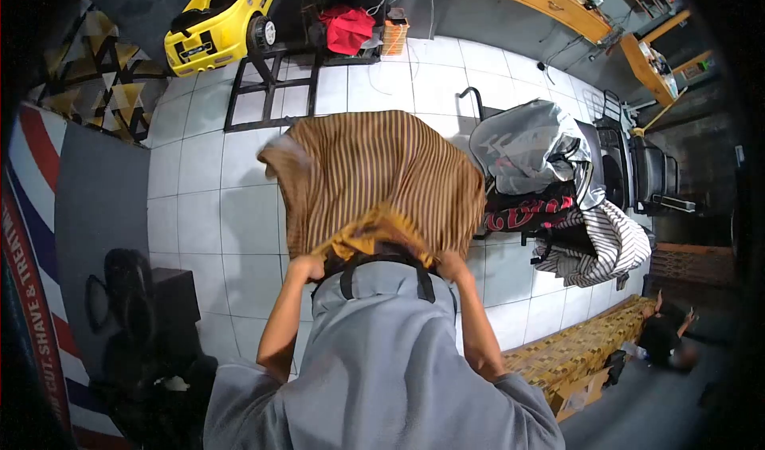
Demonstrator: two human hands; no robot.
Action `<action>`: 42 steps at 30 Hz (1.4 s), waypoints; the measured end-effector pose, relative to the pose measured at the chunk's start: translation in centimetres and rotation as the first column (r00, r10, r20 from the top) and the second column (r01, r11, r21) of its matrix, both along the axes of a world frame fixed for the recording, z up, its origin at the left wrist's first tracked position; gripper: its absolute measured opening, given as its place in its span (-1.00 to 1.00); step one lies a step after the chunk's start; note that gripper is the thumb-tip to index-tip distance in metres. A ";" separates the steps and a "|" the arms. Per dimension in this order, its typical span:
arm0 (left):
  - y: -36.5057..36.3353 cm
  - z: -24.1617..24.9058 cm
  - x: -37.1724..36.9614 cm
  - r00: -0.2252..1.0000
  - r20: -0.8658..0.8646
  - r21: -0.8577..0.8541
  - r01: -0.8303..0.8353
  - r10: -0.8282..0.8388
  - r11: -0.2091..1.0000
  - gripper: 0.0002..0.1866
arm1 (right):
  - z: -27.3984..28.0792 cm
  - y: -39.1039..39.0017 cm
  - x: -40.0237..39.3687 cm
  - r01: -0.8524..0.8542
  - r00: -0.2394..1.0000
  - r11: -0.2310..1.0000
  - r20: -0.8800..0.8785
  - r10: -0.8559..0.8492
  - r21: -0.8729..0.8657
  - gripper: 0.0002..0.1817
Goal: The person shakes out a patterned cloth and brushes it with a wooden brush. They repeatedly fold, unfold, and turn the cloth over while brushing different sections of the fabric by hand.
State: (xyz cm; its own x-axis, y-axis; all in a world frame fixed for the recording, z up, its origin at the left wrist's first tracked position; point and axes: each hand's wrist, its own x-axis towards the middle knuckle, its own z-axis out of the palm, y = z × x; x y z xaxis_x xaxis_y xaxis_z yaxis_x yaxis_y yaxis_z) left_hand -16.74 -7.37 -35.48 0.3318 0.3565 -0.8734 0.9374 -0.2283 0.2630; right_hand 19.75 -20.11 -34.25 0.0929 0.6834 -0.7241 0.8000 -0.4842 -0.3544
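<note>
A brown-striped cloth billows just beyond your fingers, its near edge bunched at your waist. Your left hand and right hand are closed on that edge, the fingers apparently curled tight, though small and partly hidden. A loosened pinch could let the thin fabric slip; its wide spread could snag on the crinkled silver cover beyond your right fingers. Glossy square tiles lie below; a rigid black frame stands beyond your left fingers.
</note>
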 end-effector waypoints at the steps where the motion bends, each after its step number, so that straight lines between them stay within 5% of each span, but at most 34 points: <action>1: -0.6 0.7 -0.4 0.999 -0.007 0.042 -0.054 0.054 0.998 -0.64 | -1.1 -0.3 -0.6 -0.281 0.957 0.958 0.083 0.277 0.050 -0.52; 2: -0.2 1.1 -0.7 0.994 -0.012 0.090 -0.106 0.108 0.990 -0.64 | -1.4 -1.5 0.2 -0.153 0.987 0.983 0.058 0.148 0.102 -0.57; 3: 0.7 0.1 -1.8 0.995 0.016 0.048 -0.103 0.102 0.994 -0.64 | -2.0 -1.0 1.0 -0.150 0.987 0.963 -0.029 0.160 0.222 -0.61; 4: 1.3 -1.9 -3.5 0.987 0.161 0.183 -0.050 0.020 0.982 -0.67 | -2.5 -0.9 1.5 -0.127 0.977 0.936 -0.121 0.176 0.328 -0.64; 5: 3.0 4.7 -1.7 0.944 0.095 -0.001 -0.318 0.316 0.948 -0.69 | -1.0 0.0 1.1 -0.005 0.974 0.908 -0.203 0.100 0.420 -0.62; 6: 3.9 1.8 -3.2 0.934 0.253 0.225 -0.311 0.253 0.923 -0.71 | 1.2 1.7 0.7 0.116 0.957 0.858 -0.287 0.038 0.500 -0.59; 7: 5.0 3.2 -2.7 0.810 0.463 0.264 -0.513 0.360 0.817 -0.75 | 1.7 3.0 1.0 0.194 0.953 0.802 -0.302 -0.017 0.564 -0.68; 8: 6.3 2.1 -3.1 0.748 0.617 0.424 -0.577 0.243 0.699 -0.79 | 2.2 3.9 1.2 0.271 0.943 0.738 -0.324 -0.074 0.618 -0.75; 10: 8.4 6.8 -1.1 0.591 0.748 0.377 -0.752 0.302 0.540 -0.78 | 8.9 6.6 -0.1 0.419 0.899 0.713 -0.367 -0.239 0.562 -0.80; 12: 10.1 8.1 0.1 0.483 0.845 0.362 -0.833 0.230 0.418 -0.81 | 11.8 8.3 -0.8 0.642 0.743 0.585 -0.592 -0.312 0.497 -0.84; 14: 10.2 11.0 2.1 0.421 0.828 0.320 -0.897 0.370 0.304 -0.82 | 14.3 9.3 -1.6 0.737 0.637 0.483 -0.725 -0.262 0.472 -0.81; 16: 10.2 8.8 3.0 0.313 0.889 0.259 -0.946 0.335 0.197 -0.83 | 16.9 9.5 -2.7 0.837 0.477 0.413 -0.848 -0.230 0.358 -0.77; 18: 9.0 7.1 5.0 0.330 0.921 0.307 -0.942 0.208 0.137 -0.58 | 17.9 9.5 -3.2 0.866 0.403 0.399 -0.894 -0.198 0.302 -0.77; 20: 6.7 4.8 7.7 0.377 0.842 0.373 -0.924 0.386 0.088 0.04 | 19.8 9.6 -4.6 0.877 0.336 0.405 -0.933 -0.131 0.259 -0.81; 21: 5.8 2.6 8.3 0.372 0.738 0.296 -0.928 0.563 0.226 0.13 | 20.3 9.6 -5.2 0.875 0.331 0.415 -0.933 -0.141 0.248 -0.82; 23: 3.2 1.3 10.4 0.041 0.625 -0.432 -0.814 0.780 0.388 -0.02 | 20.6 9.4 -6.2 0.864 0.326 0.439 -0.939 -0.111 0.248 -0.84; 25: 2.9 5.8 11.4 -0.006 0.095 -0.838 -0.541 0.995 0.077 -0.36 | 20.6 9.3 -6.8 0.838 0.304 0.505 -0.946 -0.117 0.207 -0.84; 28: 3.0 1.7 12.7 -0.106 0.098 -0.927 -0.371 0.990 0.052 -0.60 | 21.1 9.1 -7.0 0.786 0.316 0.581 -0.945 -0.085 0.211 -0.80; 31: 3.4 3.1 13.4 0.073 0.101 -0.899 -0.421 0.992 0.123 -0.64 | 21.3 8.5 -6.8 0.770 0.263 0.618 -0.961 -0.084 0.157 -0.77; 35: 2.2 9.6 14.2 0.203 0.156 -0.904 -0.366 0.967 0.223 -0.70 | 21.0 8.1 -5.8 0.767 0.392 0.586 -0.914 -0.104 0.262 -0.77; 37: 2.2 8.8 13.9 0.316 0.239 -0.887 -0.312 0.918 0.339 -0.65 | 21.0 7.9 -4.8 0.761 0.458 0.565 -0.881 -0.119 0.319 -0.77; 40: 2.1 4.8 13.7 0.312 0.350 -0.871 -0.240 0.884 0.429 -0.65 | 20.7 7.0 -4.1 0.838 0.377 0.497 -0.898 -0.227 0.226 -0.75; 42: 2.2 5.0 13.7 0.216 0.430 -0.790 -0.380 0.877 0.481 -0.71 | 20.4 6.7 -3.5 0.863 0.335 0.461 -0.916 -0.221 0.205 -0.72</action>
State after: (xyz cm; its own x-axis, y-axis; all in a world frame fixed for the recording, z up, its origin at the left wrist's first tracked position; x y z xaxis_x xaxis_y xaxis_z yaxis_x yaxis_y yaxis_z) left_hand -3.08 -5.21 -30.49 0.7217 0.4560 -0.5209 0.0528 0.7140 0.6982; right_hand 16.27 -13.45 -13.88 0.3481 0.9169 -0.1950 -0.2834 -0.0953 -0.9542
